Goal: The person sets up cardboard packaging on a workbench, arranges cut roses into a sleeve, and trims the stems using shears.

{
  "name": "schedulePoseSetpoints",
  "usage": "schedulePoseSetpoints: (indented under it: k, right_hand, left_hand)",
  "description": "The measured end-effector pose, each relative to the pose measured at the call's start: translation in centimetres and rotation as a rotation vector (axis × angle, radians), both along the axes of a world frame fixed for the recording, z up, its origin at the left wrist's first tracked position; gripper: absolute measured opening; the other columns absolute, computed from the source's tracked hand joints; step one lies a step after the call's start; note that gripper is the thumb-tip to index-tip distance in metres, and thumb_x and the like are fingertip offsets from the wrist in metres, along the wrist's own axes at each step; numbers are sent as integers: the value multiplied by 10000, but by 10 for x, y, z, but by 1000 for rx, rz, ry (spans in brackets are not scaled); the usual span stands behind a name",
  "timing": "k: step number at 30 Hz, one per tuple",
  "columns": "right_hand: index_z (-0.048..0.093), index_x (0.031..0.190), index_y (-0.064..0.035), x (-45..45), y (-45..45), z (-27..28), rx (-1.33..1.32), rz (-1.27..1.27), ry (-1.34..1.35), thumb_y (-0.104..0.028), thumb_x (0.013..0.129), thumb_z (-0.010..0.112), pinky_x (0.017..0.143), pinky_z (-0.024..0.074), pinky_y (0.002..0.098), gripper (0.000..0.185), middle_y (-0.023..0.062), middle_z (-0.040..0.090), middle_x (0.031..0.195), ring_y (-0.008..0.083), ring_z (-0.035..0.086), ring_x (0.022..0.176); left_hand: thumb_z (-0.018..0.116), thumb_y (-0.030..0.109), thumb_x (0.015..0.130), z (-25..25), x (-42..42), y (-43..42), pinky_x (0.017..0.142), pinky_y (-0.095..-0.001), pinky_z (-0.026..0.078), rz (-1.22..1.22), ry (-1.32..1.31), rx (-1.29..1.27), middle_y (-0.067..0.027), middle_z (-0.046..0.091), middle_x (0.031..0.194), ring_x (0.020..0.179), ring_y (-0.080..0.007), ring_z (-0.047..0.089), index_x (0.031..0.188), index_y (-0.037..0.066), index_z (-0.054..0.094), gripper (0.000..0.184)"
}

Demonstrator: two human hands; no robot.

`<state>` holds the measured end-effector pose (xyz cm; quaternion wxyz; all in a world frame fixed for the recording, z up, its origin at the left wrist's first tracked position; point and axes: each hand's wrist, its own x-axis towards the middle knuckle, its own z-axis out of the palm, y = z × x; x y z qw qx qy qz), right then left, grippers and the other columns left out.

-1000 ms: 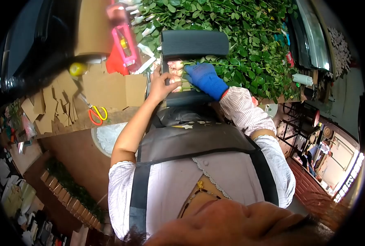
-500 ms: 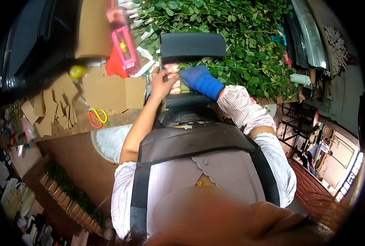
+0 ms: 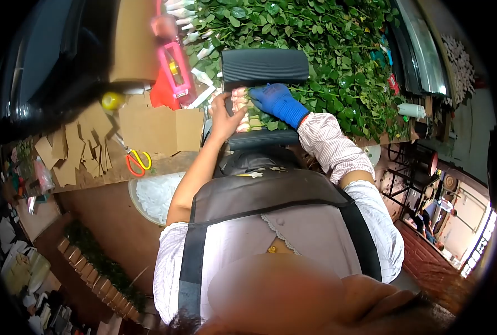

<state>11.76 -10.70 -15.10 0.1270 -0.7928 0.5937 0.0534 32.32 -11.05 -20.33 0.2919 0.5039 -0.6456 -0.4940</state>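
A row of pale pink roses lies between two black ribbed panels, the far panel and the near panel. My bare left hand is at the blossom side of the row, its thumb and forefinger apart and the thumb touching the blooms. In a blue glove, my right hand reaches over the stems just behind the upper blooms, with its fingers bent together on a rose there. The glove covers part of that rose's stem. Green stems show below the glove.
Leafy rose stems are heaped across the far side of the table. A pink tape dispenser, cardboard pieces and scissors with red and yellow handles lie to the left. Below the table edge stands a tub of white material.
My left hand has shifted slightly down and right, its thumb lower along the blooms. The gloved hand has moved a little up, exposing more of the row. The camera view has shifted slightly.
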Motion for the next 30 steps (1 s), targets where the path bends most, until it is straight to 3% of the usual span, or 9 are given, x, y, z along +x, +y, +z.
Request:
schedulePoseSetpoints:
  k: [4,7,8,12,16,20,25,29,30]
  right_hand:
    - [620,935,-179,1,2,-22,-100,46,7,-329,868,620,598,519,437,165,67,672,842,306,677,709]
    - [659,982,-145,10,2,-8,-18,-16,6,-270,862,570,678,537,452,195,86,702,923,302,701,819]
    - [652,986,-124,11,1,-3,47,-36,20,-307,883,566,704,536,463,227,102,707,935,307,702,851]
    - [661,999,-119,18,12,34,33,-318,-214,-414,916,550,759,525,481,326,140,713,915,349,691,865]
    - [682,991,-139,23,-2,19,24,-282,-83,-352,914,566,696,529,446,255,123,717,854,325,699,802]
    - [744,833,-141,35,-17,5,137,-314,68,-250,871,603,683,544,427,182,123,732,884,305,720,835]
    - [734,917,-132,41,-14,24,63,-263,37,-239,875,596,730,539,440,180,127,733,919,302,712,851]
    - [724,984,-124,42,-2,7,-32,-220,-5,-301,900,559,777,529,451,256,131,731,969,312,699,869]
    - [726,997,-130,43,-6,4,2,-244,-162,-317,907,543,791,528,449,277,132,730,976,320,696,888]
  left_hand:
    - [800,415,733,-19,4,-12,1122,-512,269,-127,-149,-24,-319,270,1459,1323,-483,294,1332,48,518,757]
    - [808,456,730,-10,-3,-31,1113,-467,304,-94,-98,118,-284,359,1438,1330,-433,315,1158,18,671,627]
    - [806,473,734,-14,-5,-33,1105,-447,322,-55,-131,68,-275,400,1415,1326,-414,334,1082,5,712,591]
    - [836,331,725,-6,-10,-25,1078,-444,349,-24,-126,-99,-237,482,1370,1274,-392,388,986,-15,716,449]
    - [833,263,726,5,-10,-18,1065,-435,354,11,-88,-91,-167,500,1386,1251,-382,418,899,-8,702,347]
    - [833,253,722,-5,-10,-19,1071,-437,349,-9,-51,-151,-166,489,1410,1267,-380,412,893,-5,715,331]
    - [814,239,742,-3,-9,-19,1059,-436,361,-12,-51,-183,-164,497,1400,1253,-379,428,936,3,732,316]
    - [800,264,743,-24,-8,-22,1037,-452,377,-6,-142,-166,-230,537,1306,1168,-399,485,977,4,718,359]
    - [786,272,751,-28,-3,-25,1023,-481,383,-70,-113,-215,-264,566,1227,1122,-419,519,1048,2,703,410]
